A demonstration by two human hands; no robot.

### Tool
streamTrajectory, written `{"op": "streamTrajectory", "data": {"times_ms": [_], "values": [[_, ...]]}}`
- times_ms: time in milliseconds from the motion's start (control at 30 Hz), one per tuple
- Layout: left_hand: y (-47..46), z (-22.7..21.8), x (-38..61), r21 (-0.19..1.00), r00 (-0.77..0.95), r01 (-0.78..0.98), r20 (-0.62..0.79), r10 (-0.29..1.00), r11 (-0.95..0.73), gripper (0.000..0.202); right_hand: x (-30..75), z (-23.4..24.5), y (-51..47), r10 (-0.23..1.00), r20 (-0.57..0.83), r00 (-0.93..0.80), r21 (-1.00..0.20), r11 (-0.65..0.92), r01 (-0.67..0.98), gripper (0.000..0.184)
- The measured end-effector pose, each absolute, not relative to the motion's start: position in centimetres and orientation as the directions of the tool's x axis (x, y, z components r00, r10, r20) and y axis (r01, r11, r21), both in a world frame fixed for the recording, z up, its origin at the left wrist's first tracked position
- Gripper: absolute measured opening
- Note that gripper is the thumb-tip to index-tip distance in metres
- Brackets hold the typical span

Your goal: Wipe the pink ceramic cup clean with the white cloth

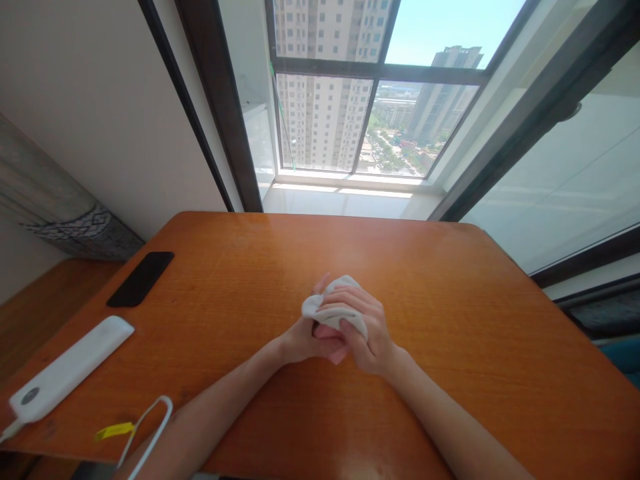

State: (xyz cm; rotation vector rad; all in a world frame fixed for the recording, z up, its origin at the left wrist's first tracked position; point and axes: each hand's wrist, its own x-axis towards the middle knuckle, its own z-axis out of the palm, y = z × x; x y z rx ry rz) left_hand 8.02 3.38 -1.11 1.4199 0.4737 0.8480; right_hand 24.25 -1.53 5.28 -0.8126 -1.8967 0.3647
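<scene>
Both of my hands are together near the middle of the orange wooden table (240, 273). Between them is a crumpled white cloth (334, 305), possibly a sock or small towel. My left hand (305, 340) cups the cloth from below and its fingers curl up behind it. My right hand (363, 330) lies over the cloth from the right, with its fingers wrapped across the top. Much of the cloth is hidden by my fingers.
A black phone (141, 279) lies face down near the table's left edge. Below it lies a long white device (67, 370). A white cable loop (150, 427) and a yellow tag (114, 431) sit at the front left. A large window (325, 120) stands beyond the table's far edge.
</scene>
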Motion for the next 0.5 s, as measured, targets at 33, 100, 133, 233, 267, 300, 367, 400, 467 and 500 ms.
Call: {"op": "streamTrajectory", "data": {"times_ms": [33,100,133,233,267,300,367,400,467,500], "values": [[3.2,-1.1,7.6,0.968,0.652,-0.247,0.194,0.733,-0.037,0.134,24.4,4.9,-1.3,0.759,0.623,-0.187,-0.698,0.648,0.305,0.037],[3.0,-1.2,7.0,0.964,0.700,-0.265,0.164,0.695,0.038,0.139,24.7,3.8,-0.9,0.905,0.426,-0.002,-0.897,0.422,0.131,0.042],[2.9,-1.2,6.7,0.964,0.719,-0.258,0.145,0.680,0.067,0.138,24.8,3.2,-0.7,0.948,0.310,0.076,-0.951,0.309,0.034,0.044],[2.9,-1.4,6.5,0.975,0.735,-0.218,0.133,0.665,0.046,0.141,24.6,1.7,0.0,0.978,0.045,0.203,-0.966,0.094,-0.239,0.045],[3.0,-1.4,6.5,0.977,0.732,-0.212,0.141,0.666,0.025,0.142,24.5,1.3,0.2,0.977,0.002,0.211,-0.949,0.068,-0.307,0.045],[3.0,-1.4,6.5,0.978,0.728,-0.208,0.146,0.670,0.012,0.143,24.4,0.9,0.4,0.977,-0.025,0.214,-0.932,0.054,-0.357,0.044],[3.1,-1.3,6.5,0.979,0.726,-0.201,0.142,0.673,0.011,0.143,24.2,0.5,0.5,0.973,-0.037,0.229,-0.921,0.056,-0.385,0.044],[3.1,-1.2,6.4,0.981,0.731,-0.195,0.133,0.669,0.018,0.144,24.1,0.4,0.4,0.969,-0.019,0.248,-0.929,0.074,-0.362,0.044],[3.1,-0.9,6.4,0.982,0.750,-0.187,0.128,0.649,0.023,0.144,24.2,0.6,0.1,0.955,0.062,0.290,-0.959,0.138,-0.249,0.046],[3.0,-0.9,6.4,0.982,0.760,-0.190,0.133,0.636,0.021,0.144,24.3,0.9,-0.2,0.945,0.123,0.302,-0.969,0.180,-0.168,0.048]]}}
